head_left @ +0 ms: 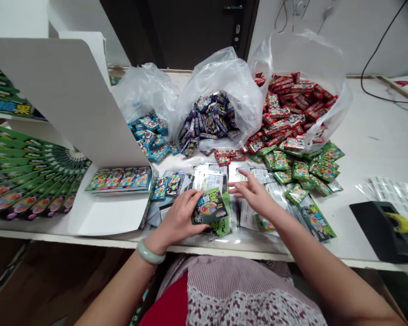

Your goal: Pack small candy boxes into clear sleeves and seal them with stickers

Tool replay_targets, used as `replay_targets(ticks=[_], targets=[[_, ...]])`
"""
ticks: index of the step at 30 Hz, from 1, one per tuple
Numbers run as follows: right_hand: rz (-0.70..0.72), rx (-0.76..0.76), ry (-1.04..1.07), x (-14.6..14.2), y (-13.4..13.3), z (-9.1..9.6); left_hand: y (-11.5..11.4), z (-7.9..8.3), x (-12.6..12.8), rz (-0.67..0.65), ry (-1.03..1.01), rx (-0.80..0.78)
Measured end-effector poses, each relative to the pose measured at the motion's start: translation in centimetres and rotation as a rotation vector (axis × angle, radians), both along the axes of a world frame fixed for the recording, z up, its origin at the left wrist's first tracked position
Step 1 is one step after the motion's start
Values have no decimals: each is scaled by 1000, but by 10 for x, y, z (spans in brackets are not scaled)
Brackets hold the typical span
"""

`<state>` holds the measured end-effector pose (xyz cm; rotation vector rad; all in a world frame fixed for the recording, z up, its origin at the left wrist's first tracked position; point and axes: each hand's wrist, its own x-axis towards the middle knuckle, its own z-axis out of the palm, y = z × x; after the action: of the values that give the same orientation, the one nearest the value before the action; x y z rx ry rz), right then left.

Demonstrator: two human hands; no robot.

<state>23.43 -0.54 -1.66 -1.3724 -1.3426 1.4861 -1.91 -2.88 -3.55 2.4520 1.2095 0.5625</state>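
My left hand (pixel 181 216) grips a black and green printed card (pixel 209 207) by its left side, with the thumb along its lower edge. Under the card lie more green printed pieces (pixel 221 226), partly covered. To the right, my right hand (pixel 255 194) is open with fingers stretched to the left, over clear plastic packaging (pixel 234 226) that holds greyish printed sheets. Nothing shows in its fingers. A blue small packet (pixel 159 188) and a purple small packet (pixel 174 183) lie just beyond my left hand.
A white carton (pixel 114 213) with a row of packets stands left, beside fanned green cards (pixel 37 176). Plastic bags hold blue packets (pixel 151 131), purple packets (pixel 209 117) and red packets (pixel 289 104). Green packets (pixel 302 170) lie right, and a black tape dispenser (pixel 377 231) sits farther right.
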Motion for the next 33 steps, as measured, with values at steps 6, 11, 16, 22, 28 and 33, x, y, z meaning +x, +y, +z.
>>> replay_targets(ticks=[6, 11, 16, 22, 28, 33], targets=[[96, 419, -680, 28, 85, -7, 5, 17, -14, 83, -32, 36], [179, 480, -846, 8, 144, -28, 5, 20, -13, 127, -51, 43], [193, 486, -913, 1, 147, -42, 3, 18, -23, 157, -53, 35], [152, 422, -876, 19, 139, -42, 6, 14, -26, 153, -68, 15], [54, 296, -723, 20, 143, -38, 5, 16, -22, 145, -69, 21], [39, 243, -529, 27, 114, -9, 3, 18, -21, 152, -68, 29]])
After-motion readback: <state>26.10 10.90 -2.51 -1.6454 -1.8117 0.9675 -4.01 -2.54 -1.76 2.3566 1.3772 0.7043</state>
